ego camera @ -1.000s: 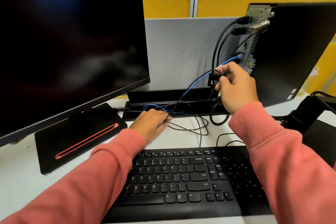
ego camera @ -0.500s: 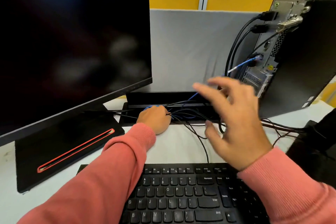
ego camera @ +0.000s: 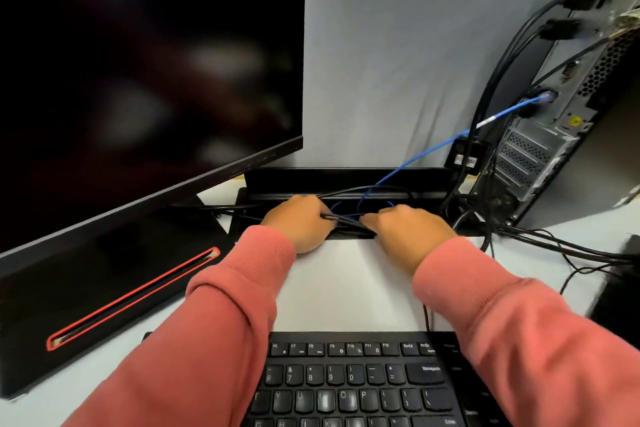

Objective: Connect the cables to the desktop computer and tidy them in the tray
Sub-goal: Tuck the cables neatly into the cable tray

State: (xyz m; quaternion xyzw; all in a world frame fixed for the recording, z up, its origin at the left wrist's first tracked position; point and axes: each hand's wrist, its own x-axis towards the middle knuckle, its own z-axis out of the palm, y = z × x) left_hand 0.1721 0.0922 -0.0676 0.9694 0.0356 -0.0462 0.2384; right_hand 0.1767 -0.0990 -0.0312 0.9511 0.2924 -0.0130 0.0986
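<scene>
1. Your left hand sits at the front lip of the tray, knuckles up, fingers curled round a bunch of black cables. Hold that grip firm: it anchors the bundle while the other hand works.

2. Between your 2 hands the cables run almost level, just over the tray's front edge. Press them down and back together so the whole bunch drops into the channel instead of springing out onto the desk.

3. The blue cable loops inside the tray behind your hands, then rises right to its port on the computer. Tuck the loose loops first and leave slack on the rising run so the plug is not pulled.

4. Your right hand mirrors the left, palm down, wrist low on the desk, fingers bent over the other end of the same bunch. It appears to grip the cables, though the fingertips are hidden behind the knuckles.

5. Both sleeves angle inward from the keyboard, forearms close to the desk. Keep the elbows low to push along the tray, not across it.

6. Right of your right hand, more black cables trail across the desk, untidied. Judged from this, the plugs high on the computer are seated; gather these strays next, without tugging them.
</scene>
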